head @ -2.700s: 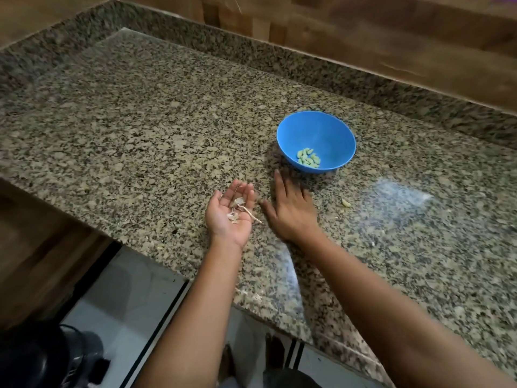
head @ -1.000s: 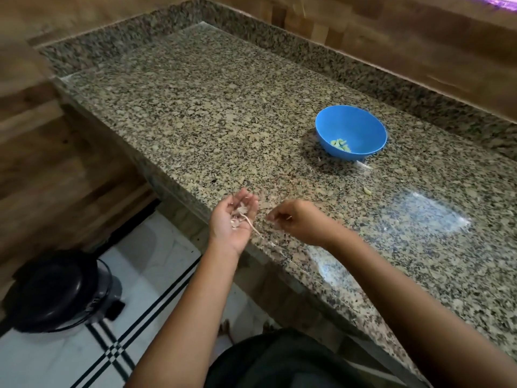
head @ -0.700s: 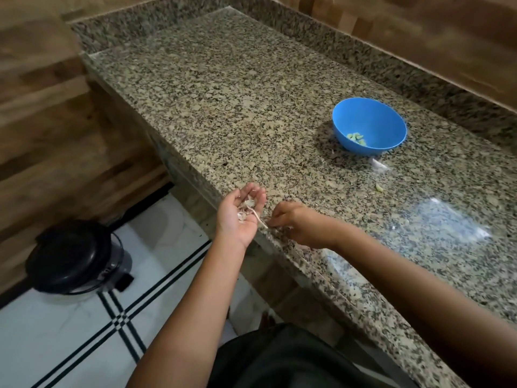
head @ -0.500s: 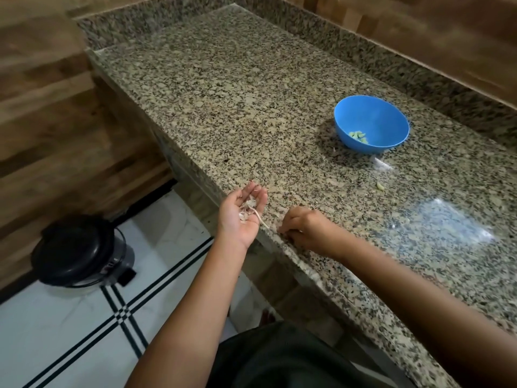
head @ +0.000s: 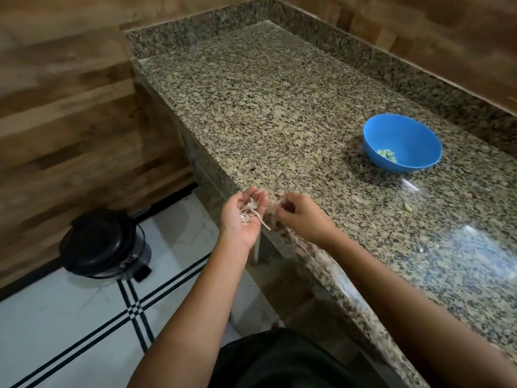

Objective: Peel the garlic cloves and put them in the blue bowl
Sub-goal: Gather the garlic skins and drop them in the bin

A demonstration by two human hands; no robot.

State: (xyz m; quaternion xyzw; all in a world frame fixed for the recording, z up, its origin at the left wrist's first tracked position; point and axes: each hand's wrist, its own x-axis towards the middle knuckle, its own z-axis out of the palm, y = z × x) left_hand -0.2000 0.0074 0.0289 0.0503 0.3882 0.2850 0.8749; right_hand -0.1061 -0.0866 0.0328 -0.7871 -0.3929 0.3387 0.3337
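Gathering peel looks like the step in hand, not peeling. My left hand point(head: 246, 219) lies cupped palm-up just off the near-left edge of the counter point(head: 279, 107), with garlic skins point(head: 250, 210) resting loose in it. My right hand point(head: 303, 217) is just beside it over the edge, fingers curled and fingertips pinched on what seems a scrap of skin point(head: 279, 204).

The peeled cloves point(head: 387, 155) sit in the blue bowl point(head: 402, 135), far right and well apart from both hands. One stray clove point(head: 408, 208) lies on the granite near the bowl. I judge it needs fetching next, after the scrap goes into the left palm.

The palm must stay level, since it hangs over the floor. A black bin point(head: 103, 245) stands down to the left, and nothing stands between the hands and the bowl.
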